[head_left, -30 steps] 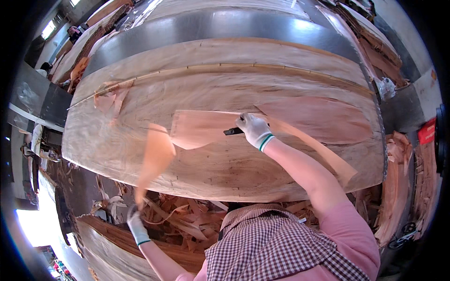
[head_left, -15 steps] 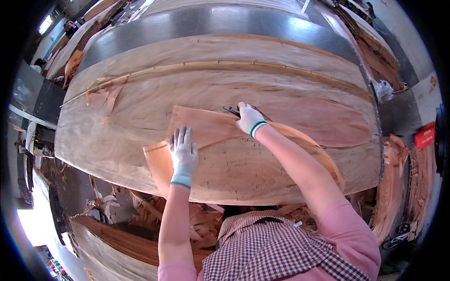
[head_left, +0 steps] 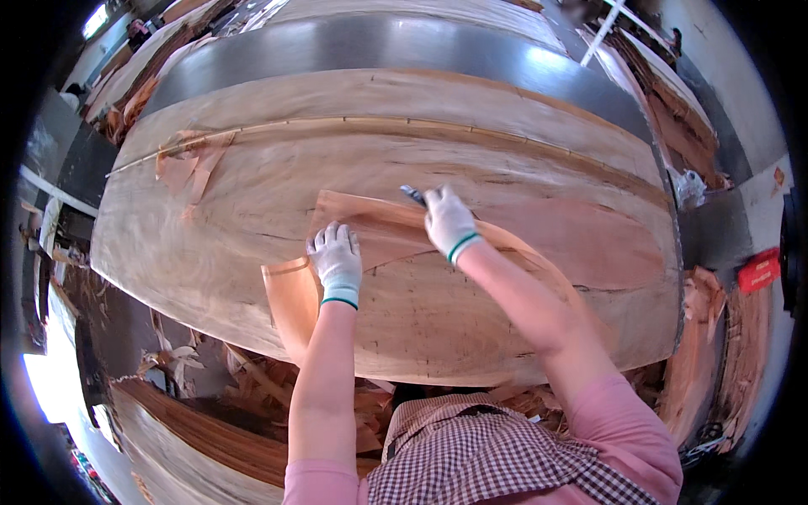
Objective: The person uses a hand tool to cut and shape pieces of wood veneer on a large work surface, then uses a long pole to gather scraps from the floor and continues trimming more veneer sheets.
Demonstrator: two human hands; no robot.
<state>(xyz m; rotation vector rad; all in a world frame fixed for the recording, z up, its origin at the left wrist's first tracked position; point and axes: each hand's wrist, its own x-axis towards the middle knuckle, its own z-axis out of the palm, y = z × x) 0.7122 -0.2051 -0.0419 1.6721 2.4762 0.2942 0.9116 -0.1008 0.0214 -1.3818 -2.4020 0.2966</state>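
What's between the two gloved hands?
In the head view, only the reddish veneer patch lies between the left hand and right hand. Both hands press on it; nothing else sits there.

Your single view comes from the left head-worn fisheye camera, looking steeply down and forward over your own forearms, which enter from the lower edge. It sits close above the broad pale wood veneer sheet, which fills most of the picture. Straight edges bow toward the dark rim. No second view is supplied for overlap.
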